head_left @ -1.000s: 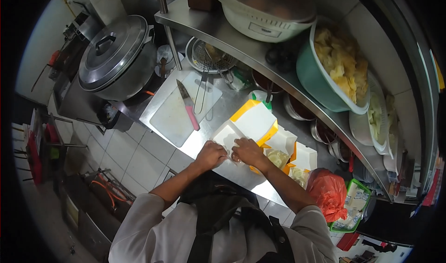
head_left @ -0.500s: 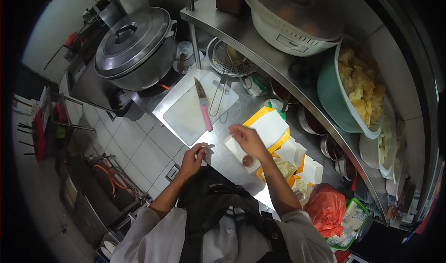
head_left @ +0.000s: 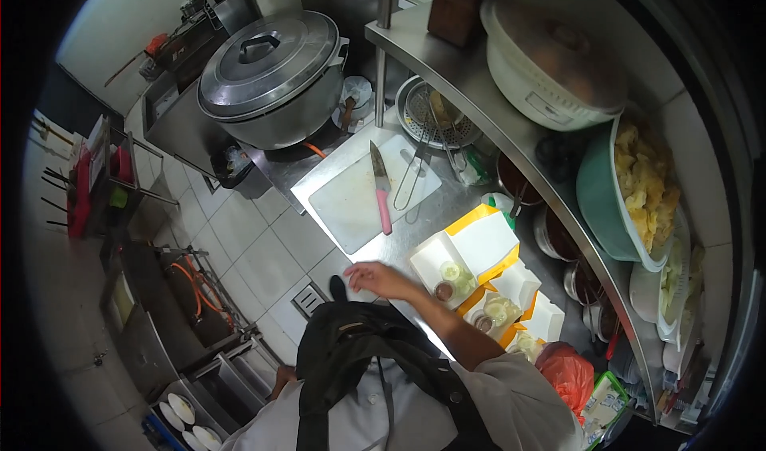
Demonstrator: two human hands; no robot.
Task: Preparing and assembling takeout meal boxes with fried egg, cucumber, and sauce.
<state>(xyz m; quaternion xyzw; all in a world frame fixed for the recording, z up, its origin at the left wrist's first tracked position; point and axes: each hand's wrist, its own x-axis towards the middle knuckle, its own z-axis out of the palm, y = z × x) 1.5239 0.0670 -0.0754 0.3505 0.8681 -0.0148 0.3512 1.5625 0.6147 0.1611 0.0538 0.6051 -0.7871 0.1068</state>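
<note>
My right hand (head_left: pixel 373 279) hovers by the near edge of the steel counter, in front of my dark apron, with loosely stretched fingers and nothing in them. To its right stands an open yellow-and-white food box (head_left: pixel 435 248). In that box are cucumber slices (head_left: pixel 450 271) and a small cup of brown sauce (head_left: pixel 444 291). Two similar open boxes (head_left: pixel 520 282) sit beside it, holding cucumber slices and sauce cups. My left hand (head_left: pixel 282 377) hangs low at my left side, mostly hidden by my sleeve, its fingers not readable.
A pink-handled knife (head_left: pixel 383 208) lies on a white cutting board (head_left: pixel 339 208), beside a wire-handled strainer. A large lidded pot (head_left: pixel 267 76) stands far left. The steel shelf (head_left: pixel 511 144) overhangs the counter's right, carrying tubs of food. A red plastic bag (head_left: pixel 565 375) sits near right.
My left hand has dropped from the counter's edge to my side. My right hand has drawn back left from the nearest box, uncovering its cucumber slices. The whole view has shifted.
</note>
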